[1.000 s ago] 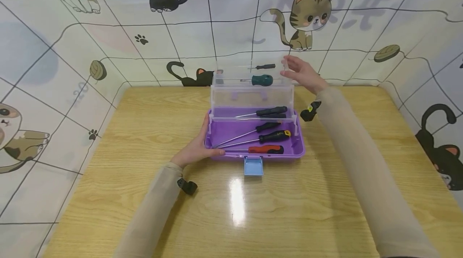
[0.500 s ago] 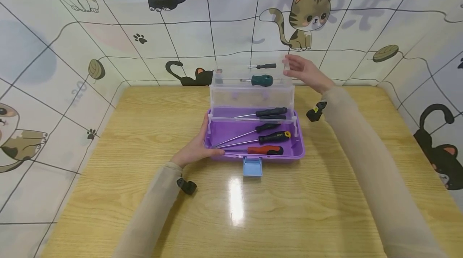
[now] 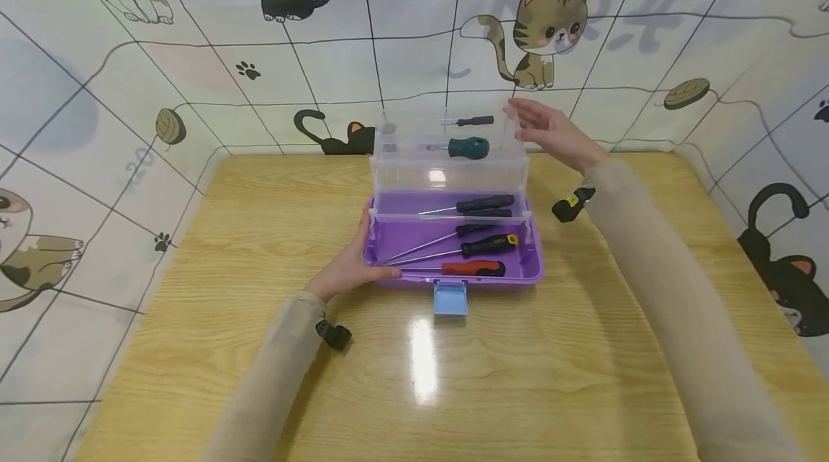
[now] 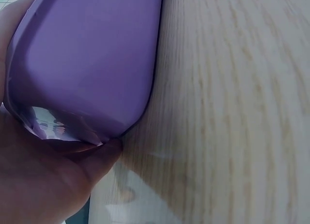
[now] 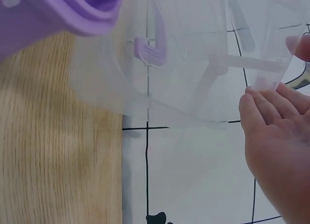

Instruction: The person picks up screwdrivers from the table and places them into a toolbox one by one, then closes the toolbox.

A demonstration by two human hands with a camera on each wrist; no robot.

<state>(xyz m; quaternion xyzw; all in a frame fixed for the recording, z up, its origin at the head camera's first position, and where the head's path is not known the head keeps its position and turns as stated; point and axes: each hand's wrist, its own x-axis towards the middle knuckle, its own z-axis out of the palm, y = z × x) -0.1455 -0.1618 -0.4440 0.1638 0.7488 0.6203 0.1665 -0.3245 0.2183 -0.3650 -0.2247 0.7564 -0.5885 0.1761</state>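
A purple toolbox (image 3: 532, 269) stands with its clear stepped trays (image 3: 401, 147) raised. My left hand (image 3: 352, 266) grips the box's left end, thumb along the front rim; its fingers wrap the purple wall (image 4: 97, 54) in the left wrist view. At the upper tray's right end my right hand (image 3: 550, 132) holds the corner between thumb and fingertips (image 5: 259, 100). The trays carry a green screwdriver (image 3: 469, 148) and a small black screwdriver (image 3: 476, 121). Inside the box lie a red screwdriver (image 3: 473, 268), a yellow-tipped black screwdriver (image 3: 490, 245) and several black ones.
A light blue latch (image 3: 450, 299) hangs open at the box's front. The box sits on a wood-grain table (image 3: 259, 217). Behind stands a wall sheet (image 3: 414, 73) printed with cats. In the right wrist view a purple handle (image 5: 152, 52) shows through the clear plastic.
The raised trays have come slightly down and forward. My right hand has shifted a little to the right at the tray's end, its thumb nearer the edge. The left hand keeps its grip.
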